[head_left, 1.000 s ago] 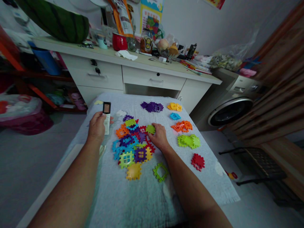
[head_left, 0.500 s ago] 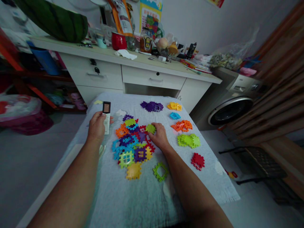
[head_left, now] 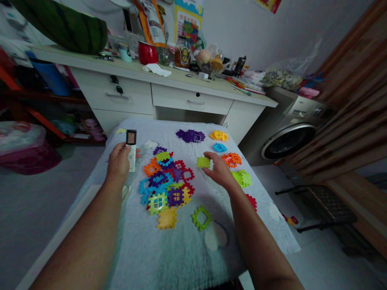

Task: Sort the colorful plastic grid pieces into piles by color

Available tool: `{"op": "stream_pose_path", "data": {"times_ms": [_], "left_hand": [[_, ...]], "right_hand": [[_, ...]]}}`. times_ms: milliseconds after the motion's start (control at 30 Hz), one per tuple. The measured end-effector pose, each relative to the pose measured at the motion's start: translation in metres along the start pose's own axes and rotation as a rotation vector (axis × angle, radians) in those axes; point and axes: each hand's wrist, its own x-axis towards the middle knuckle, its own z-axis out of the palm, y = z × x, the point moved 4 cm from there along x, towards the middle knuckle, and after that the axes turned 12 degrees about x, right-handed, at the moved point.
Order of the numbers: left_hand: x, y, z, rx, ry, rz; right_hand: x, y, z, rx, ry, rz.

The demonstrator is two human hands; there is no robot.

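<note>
My left hand [head_left: 119,163] is closed around a white remote control [head_left: 132,155] with a small screen, held upright at the cloth's left side. Between the thumb and fingers of my right hand [head_left: 219,169] is a lime-green building tile [head_left: 203,162] with notched edges. A mixed heap of notched plastic tiles [head_left: 161,179] lies between my hands. To the right, sorted by colour, are purple tiles [head_left: 190,135], yellow tiles [head_left: 219,135], blue tiles [head_left: 219,147], orange tiles [head_left: 232,159] and green tiles [head_left: 242,178]. My right forearm partly covers the red tiles [head_left: 251,202]. A green frame tile [head_left: 201,218] lies alone nearer me.
A pale cloth [head_left: 178,257] covers the table. Behind it stands a white drawer desk [head_left: 193,96] bearing a watermelon [head_left: 69,30], a red pot [head_left: 148,52] and a jar [head_left: 183,52]. A washing machine [head_left: 286,129] and a black metal rack [head_left: 326,203] are at the right.
My right hand has moved right, away from the heap, carrying the lime-green building tile towards the sorted groups. My left hand still holds the remote control. The view has shifted slightly.
</note>
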Motion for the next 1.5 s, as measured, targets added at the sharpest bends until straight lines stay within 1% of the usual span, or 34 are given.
{"op": "stream_pose_path", "data": {"times_ms": [133, 200, 267, 333, 433, 600, 733, 833, 933, 1000, 1133, 1233, 1300, 1367, 1500], "left_hand": [[-0.001, 0.000, 0.000, -0.003, 0.002, -0.003], [-0.002, 0.001, 0.000, -0.002, -0.002, -0.010], [-0.003, 0.002, 0.000, 0.000, 0.001, -0.012], [-0.003, 0.003, 0.000, -0.001, 0.004, -0.010], [-0.002, 0.002, 0.000, 0.000, 0.001, -0.003], [0.000, 0.000, -0.001, 0.001, 0.010, -0.002], [0.000, 0.000, -0.001, 0.004, 0.016, 0.004], [0.000, 0.000, -0.001, 0.002, 0.013, -0.001], [-0.001, 0.000, -0.001, 0.006, 0.012, 0.003], [-0.001, 0.000, -0.001, 0.010, 0.013, 0.002], [-0.002, 0.000, 0.000, 0.016, 0.009, -0.003], [-0.003, 0.002, -0.001, 0.020, 0.000, -0.005], [-0.003, 0.003, -0.001, 0.019, -0.007, -0.010], [-0.003, 0.002, -0.001, 0.020, -0.005, -0.019], [-0.004, 0.003, 0.000, 0.034, 0.008, -0.033]], "right_hand": [[-0.027, 0.025, -0.053, -0.084, 0.058, 0.084], [-0.044, 0.042, -0.075, -0.122, 0.090, 0.141], [-0.060, 0.058, -0.091, -0.143, 0.120, 0.190], [-0.073, 0.070, -0.100, -0.150, 0.136, 0.224], [-0.088, 0.081, -0.106, -0.173, 0.147, 0.262], [-0.098, 0.087, -0.101, -0.191, 0.130, 0.280], [-0.098, 0.084, -0.099, -0.256, 0.123, 0.263], [-0.093, 0.073, -0.099, -0.279, 0.132, 0.234], [-0.082, 0.051, -0.090, -0.246, 0.129, 0.179], [-0.073, 0.034, -0.078, -0.204, 0.102, 0.132], [-0.056, 0.000, -0.042, -0.104, -0.019, 0.042], [-0.044, -0.017, -0.013, -0.065, -0.130, 0.017], [-0.036, -0.022, 0.004, -0.049, -0.191, 0.004], [-0.029, -0.023, 0.019, -0.033, -0.227, -0.007], [-0.019, -0.012, 0.046, -0.007, -0.219, -0.007]]}}
